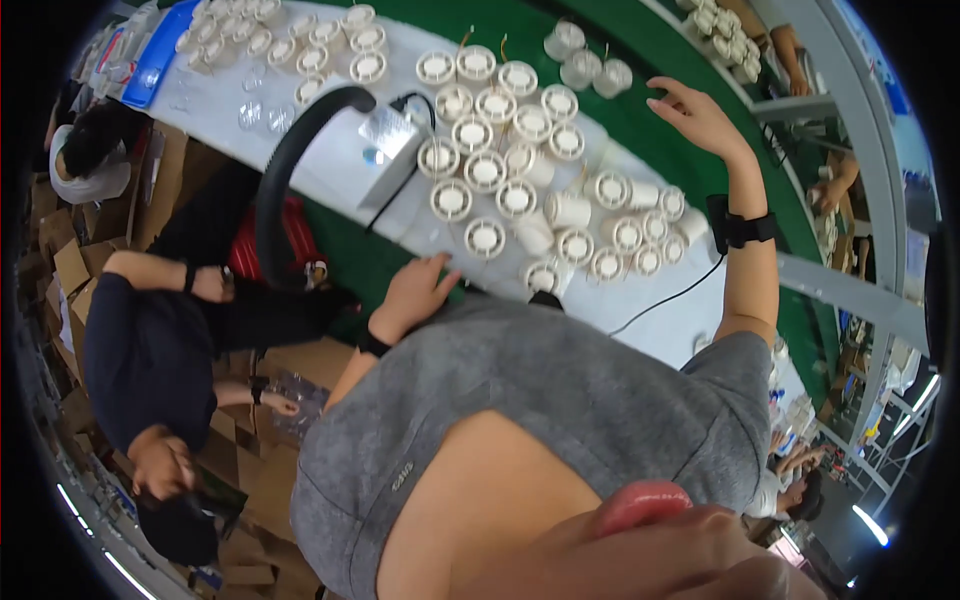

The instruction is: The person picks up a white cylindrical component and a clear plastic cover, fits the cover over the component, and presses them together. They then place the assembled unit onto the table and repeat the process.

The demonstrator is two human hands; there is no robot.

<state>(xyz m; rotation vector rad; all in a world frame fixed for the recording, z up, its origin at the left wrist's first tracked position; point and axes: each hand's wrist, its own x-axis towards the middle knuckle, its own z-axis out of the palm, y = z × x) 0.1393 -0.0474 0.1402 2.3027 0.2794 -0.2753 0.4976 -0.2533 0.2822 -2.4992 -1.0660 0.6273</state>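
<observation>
My right hand [697,118] is raised over the green strip at the table's far side, fingers apart and holding nothing. Closest to it are several clear plastic cups [612,78] on that strip. My left hand [410,292] lies at the near table edge with its fingers stretched out, nothing in it. Between the hands, many white cylindrical housings [485,170] with round slotted tops crowd the white table [660,325]. Most stand upright; a few, such as a white housing [568,210], lie on their sides. Black bands circle both my wrists.
A silver box [375,150] with a cable and a thick black curved bar [285,160] stands left of the housings. Farther left are clear discs [250,112] and a blue tray [160,55]. A co-worker [150,330] is at the left; a metal frame [870,310] runs along the right.
</observation>
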